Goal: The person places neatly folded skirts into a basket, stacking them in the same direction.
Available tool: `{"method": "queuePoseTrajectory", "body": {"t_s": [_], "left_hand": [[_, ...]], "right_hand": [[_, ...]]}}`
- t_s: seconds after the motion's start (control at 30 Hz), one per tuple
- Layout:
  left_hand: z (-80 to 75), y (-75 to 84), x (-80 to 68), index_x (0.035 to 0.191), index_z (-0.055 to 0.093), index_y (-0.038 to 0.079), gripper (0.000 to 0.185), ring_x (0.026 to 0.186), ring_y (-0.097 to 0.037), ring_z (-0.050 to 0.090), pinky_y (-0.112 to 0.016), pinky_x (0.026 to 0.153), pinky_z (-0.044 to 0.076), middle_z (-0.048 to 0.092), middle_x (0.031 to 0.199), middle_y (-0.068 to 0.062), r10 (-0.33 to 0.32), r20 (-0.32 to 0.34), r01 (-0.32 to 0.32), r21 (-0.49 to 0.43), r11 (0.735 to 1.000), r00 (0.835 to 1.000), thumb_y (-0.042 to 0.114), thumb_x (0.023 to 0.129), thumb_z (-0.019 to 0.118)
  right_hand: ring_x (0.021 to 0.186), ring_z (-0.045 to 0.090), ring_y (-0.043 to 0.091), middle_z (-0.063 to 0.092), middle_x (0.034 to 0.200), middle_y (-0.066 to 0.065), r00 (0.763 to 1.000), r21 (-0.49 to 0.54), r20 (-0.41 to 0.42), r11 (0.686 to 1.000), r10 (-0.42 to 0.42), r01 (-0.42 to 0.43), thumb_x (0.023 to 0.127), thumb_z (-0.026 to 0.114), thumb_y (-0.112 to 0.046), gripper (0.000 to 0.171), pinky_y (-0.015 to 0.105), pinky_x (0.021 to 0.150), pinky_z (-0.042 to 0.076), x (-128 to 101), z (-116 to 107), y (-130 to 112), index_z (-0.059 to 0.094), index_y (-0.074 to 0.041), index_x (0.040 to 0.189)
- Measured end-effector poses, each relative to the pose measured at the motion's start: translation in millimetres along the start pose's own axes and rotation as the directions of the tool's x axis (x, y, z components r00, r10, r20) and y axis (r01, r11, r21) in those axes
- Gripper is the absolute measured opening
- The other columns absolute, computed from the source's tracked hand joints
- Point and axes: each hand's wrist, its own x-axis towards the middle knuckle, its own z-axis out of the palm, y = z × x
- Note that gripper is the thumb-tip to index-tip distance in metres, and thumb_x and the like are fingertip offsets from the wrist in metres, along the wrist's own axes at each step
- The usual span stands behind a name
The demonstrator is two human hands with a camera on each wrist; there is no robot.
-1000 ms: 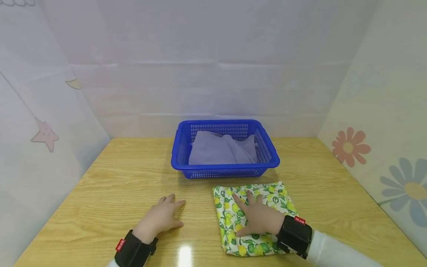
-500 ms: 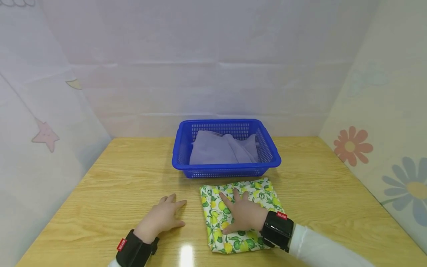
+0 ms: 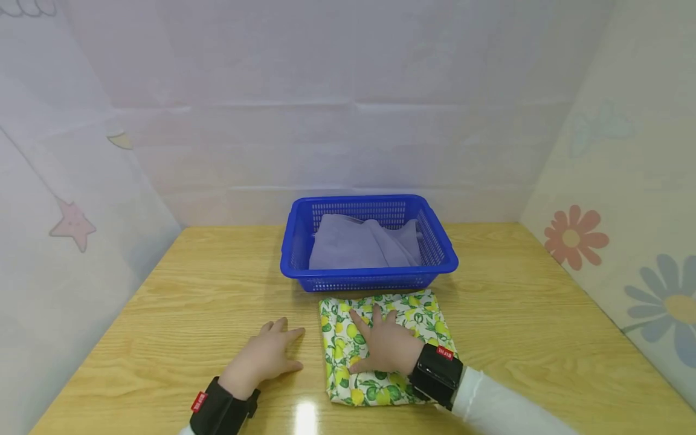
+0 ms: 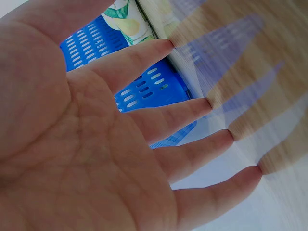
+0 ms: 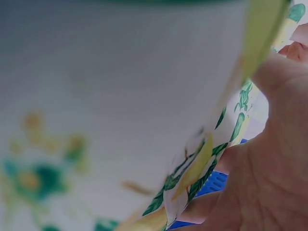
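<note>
A folded cloth with a lemon-and-leaf print (image 3: 339, 338) lies flat on the wooden table, just in front of the blue basket. Spread over its middle, my right hand (image 3: 388, 345) rests on the cloth with straight fingers; in the right wrist view the printed fabric (image 5: 192, 178) runs up close to the palm and fingers. To the left of the cloth, my left hand (image 3: 266, 353) rests on the bare table with fingers apart, holding nothing. Its fingertips (image 4: 250, 175) meet the glossy tabletop in the left wrist view.
The blue plastic basket (image 3: 370, 272) with perforated sides stands behind the cloth. Inside it lies a folded greyish-lilac cloth (image 3: 353, 244). Pale printed sheets wall the table (image 3: 206, 290) at the back and both sides.
My right hand and the lemon-print cloth under it have slid left and slightly away from me, nearer the basket's front. My left hand and the basket have stayed in place.
</note>
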Motion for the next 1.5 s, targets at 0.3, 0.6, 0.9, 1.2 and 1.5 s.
{"method": "queuePoseTrajectory", "body": {"t_s": [0.3,0.6,0.9,1.2,1.5], "left_hand": [[1.3,2.0,0.7,0.131,0.057,0.011,0.062,0.128,-0.054,0.035,-0.069,0.094,0.037,0.04,0.141,-0.029,0.009,-0.001,-0.009,0.007,1.0,1.0,0.032,0.077,0.078],[2.2,4.3,-0.5,0.131,0.057,0.011,0.061,0.129,-0.053,0.034,-0.07,0.094,0.035,0.039,0.142,-0.028,-0.002,0.01,0.002,-0.006,1.0,1.0,0.033,0.077,0.077],[3.9,6.4,2.7,0.129,0.058,0.01,0.056,0.128,-0.054,0.035,-0.068,0.095,0.036,0.041,0.141,-0.028,0.003,-0.012,-0.003,0.003,1.0,1.0,0.037,0.082,0.071],[4.1,13.2,6.2,0.123,0.061,0.002,0.044,0.119,-0.045,0.049,-0.058,0.099,0.04,0.053,0.129,-0.026,0.032,-0.077,-0.038,-0.08,0.996,0.996,0.031,0.09,0.064],[10.4,18.9,12.7,0.13,0.054,0.0,0.048,0.122,-0.039,0.05,-0.054,0.103,0.039,0.057,0.129,-0.02,0.1,-0.064,-0.115,-0.296,0.948,0.993,0.031,0.093,0.059]], "right_hand": [[0.126,0.038,0.055,0.032,0.148,0.026,0.997,0.184,-0.033,0.98,-0.065,0.07,0.082,0.063,-0.056,0.083,0.053,0.078,0.053,2,2,22,0.027,-0.026,0.15],[0.13,0.039,0.045,0.043,0.142,0.024,0.983,0.359,-0.102,0.916,-0.151,0.178,0.089,0.063,-0.036,0.055,0.056,0.102,0.037,-24,-5,61,0.051,-0.009,0.136],[0.127,0.03,0.059,0.037,0.139,0.037,0.984,0.495,-0.169,0.858,-0.058,0.136,0.089,0.064,-0.035,0.055,0.069,0.097,0.032,-40,10,114,0.054,0.001,0.129],[0.125,0.031,0.058,0.033,0.139,0.038,0.975,0.611,-0.215,0.786,0.057,0.089,0.08,0.074,-0.03,0.072,0.067,0.095,0.036,-44,34,132,0.044,0.005,0.136],[0.114,0.054,0.043,0.041,0.136,0.033,0.987,0.812,-0.144,0.579,0.075,0.075,0.084,0.072,-0.023,0.078,0.042,0.084,0.053,-40,33,137,0.03,0.006,0.143]]}}
